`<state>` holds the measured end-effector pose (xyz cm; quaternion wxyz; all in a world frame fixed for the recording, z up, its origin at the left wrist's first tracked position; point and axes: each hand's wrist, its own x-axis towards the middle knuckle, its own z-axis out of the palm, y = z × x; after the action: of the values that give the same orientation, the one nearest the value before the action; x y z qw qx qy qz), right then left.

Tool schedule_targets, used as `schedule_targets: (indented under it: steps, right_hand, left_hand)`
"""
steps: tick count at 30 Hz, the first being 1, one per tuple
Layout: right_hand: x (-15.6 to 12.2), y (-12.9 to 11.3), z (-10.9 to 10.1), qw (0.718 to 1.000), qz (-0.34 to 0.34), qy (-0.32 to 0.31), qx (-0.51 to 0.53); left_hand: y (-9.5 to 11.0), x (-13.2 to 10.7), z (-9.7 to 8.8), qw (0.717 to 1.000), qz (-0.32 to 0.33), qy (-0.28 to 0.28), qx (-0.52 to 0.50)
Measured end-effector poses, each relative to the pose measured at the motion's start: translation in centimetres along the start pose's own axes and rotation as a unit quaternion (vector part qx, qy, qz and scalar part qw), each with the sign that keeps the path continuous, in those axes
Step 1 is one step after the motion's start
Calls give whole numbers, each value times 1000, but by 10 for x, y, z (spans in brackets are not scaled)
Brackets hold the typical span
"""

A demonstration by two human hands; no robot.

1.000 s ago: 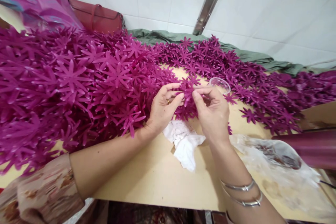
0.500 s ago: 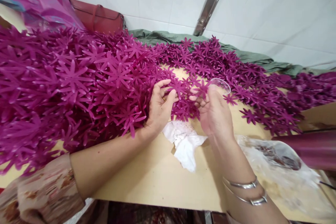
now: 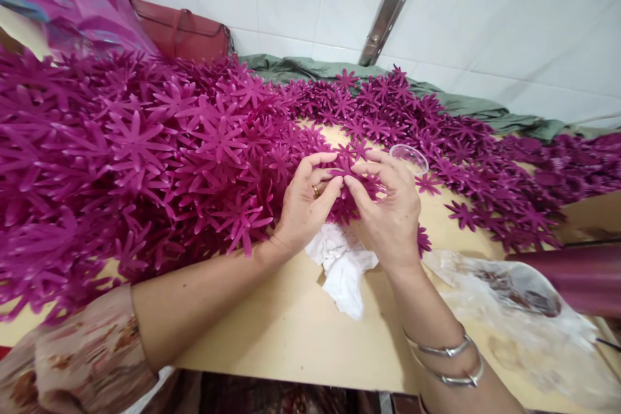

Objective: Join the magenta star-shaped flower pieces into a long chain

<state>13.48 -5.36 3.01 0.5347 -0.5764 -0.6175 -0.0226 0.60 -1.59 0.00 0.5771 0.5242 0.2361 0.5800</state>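
The left hand (image 3: 301, 207) and the right hand (image 3: 392, 210) are meeting close together over the tan table (image 3: 291, 330). Both are pinching one purple flower shape (image 3: 345, 171) between thumbs and fingertips, so both hands are closed on it. The flower shape is sitting up off the table, right at the near edge of the big pile of purple flowers (image 3: 145, 155). That pile is spreading over the left side of the table and curling round the back to the far right.

A gold ring (image 3: 315, 191) is showing on the left hand. Two silver bangles (image 3: 444, 359) are hanging on the right wrist.

A crumpled white cloth (image 3: 342, 265) is lying on the table just under the hands. A clear plastic cup (image 3: 408, 155) is standing just past the right hand's fingers. A clear plastic bag (image 3: 514, 310) is lying near the right arm, and a dark purple roll (image 3: 577, 278) is lying beside it at the right edge.

At the back, a red-brown handbag (image 3: 179, 32) is leaning on the white tiled wall, and a green cloth (image 3: 301, 68) is lying along the wall behind the flowers.
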Motion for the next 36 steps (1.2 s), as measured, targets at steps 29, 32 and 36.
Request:
schedule_targets:
  steps: [29, 32, 36]
  right_hand:
    - [4, 33, 9, 827, 354, 17, 436]
    - [5, 31, 7, 821, 356, 9, 447]
    - [5, 24, 6, 849, 330, 3, 413]
  left_hand:
    - [0, 8, -4, 990, -56, 116, -54]
    - [1, 8, -5, 992, -47, 103, -52]
    - [-5, 9, -5, 995, -46, 88, -29]
